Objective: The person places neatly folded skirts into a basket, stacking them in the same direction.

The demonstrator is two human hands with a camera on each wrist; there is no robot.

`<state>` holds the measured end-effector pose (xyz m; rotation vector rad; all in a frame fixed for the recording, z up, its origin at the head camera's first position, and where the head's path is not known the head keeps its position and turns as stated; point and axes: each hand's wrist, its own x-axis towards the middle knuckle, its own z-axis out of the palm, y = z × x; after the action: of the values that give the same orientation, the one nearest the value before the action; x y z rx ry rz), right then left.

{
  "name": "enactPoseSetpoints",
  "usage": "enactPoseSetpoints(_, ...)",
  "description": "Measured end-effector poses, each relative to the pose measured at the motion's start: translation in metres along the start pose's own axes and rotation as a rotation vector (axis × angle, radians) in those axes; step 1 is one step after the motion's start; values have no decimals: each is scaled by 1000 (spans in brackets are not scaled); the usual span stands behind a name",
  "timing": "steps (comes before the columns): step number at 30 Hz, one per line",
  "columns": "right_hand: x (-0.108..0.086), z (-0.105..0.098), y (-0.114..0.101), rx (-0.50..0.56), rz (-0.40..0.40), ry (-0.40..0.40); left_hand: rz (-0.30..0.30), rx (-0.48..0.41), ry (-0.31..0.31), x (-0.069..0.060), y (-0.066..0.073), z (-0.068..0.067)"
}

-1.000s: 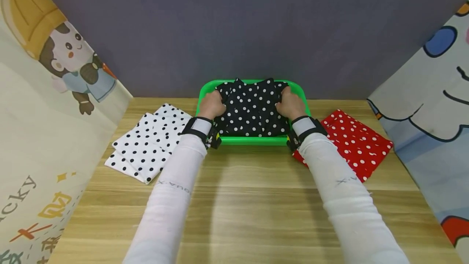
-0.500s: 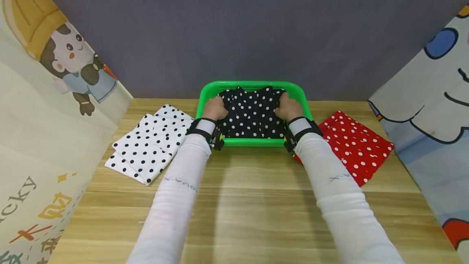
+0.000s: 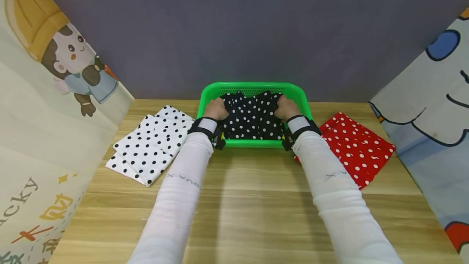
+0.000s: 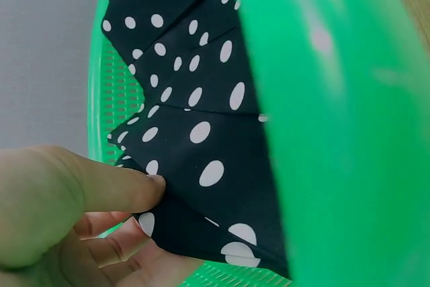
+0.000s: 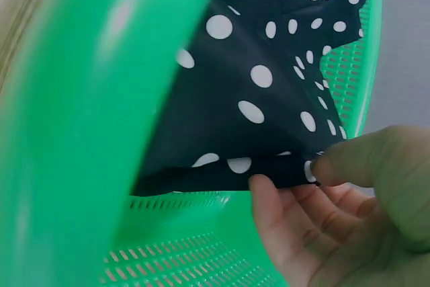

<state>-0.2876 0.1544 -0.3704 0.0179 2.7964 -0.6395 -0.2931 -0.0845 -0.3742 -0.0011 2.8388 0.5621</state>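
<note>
A black cloth with white dots (image 3: 253, 117) lies within the rim of a green plastic basket (image 3: 253, 143). My left hand (image 3: 216, 109) pinches the cloth's left side between thumb and fingers, plain in the left wrist view, where the hand (image 4: 87, 213) is close up. On the opposite side my right hand (image 3: 287, 108) pinches the cloth's right edge. The right wrist view shows that hand (image 5: 336, 213) with its thumb on top and fingers underneath, over the slotted basket floor (image 5: 195, 260). Between the two hands the cloth sags in folds.
White cloths with black dots (image 3: 152, 144) lie folded left of the basket. To its right is a folded red cloth with white dots (image 3: 357, 146), partly behind the right sleeve. A grey panel (image 3: 253, 27) rises behind the wooden table (image 3: 253, 199).
Both hands have lowered the black cloth into the basket, so more of the basket's back wall shows. The hands have also drawn slightly closer together.
</note>
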Motion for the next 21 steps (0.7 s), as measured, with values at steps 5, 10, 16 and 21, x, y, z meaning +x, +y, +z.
enactPoseSetpoints(5, 2, 0, 3, 36, 4, -57, 0, 22, -11, -1, 2, 0)
enactPoseSetpoints(10, 4, -1, 4, 20, 10, -115, 23, 44, -21, 0, 1, 0)
enactPoseSetpoints(16, 5, -2, 6, 40, 43, -200, 45, 48, -90, 0, -1, -1)
enactPoseSetpoints(21, 6, -1, 10, 42, 56, -268, 37, 11, -146, -1, -4, -2)
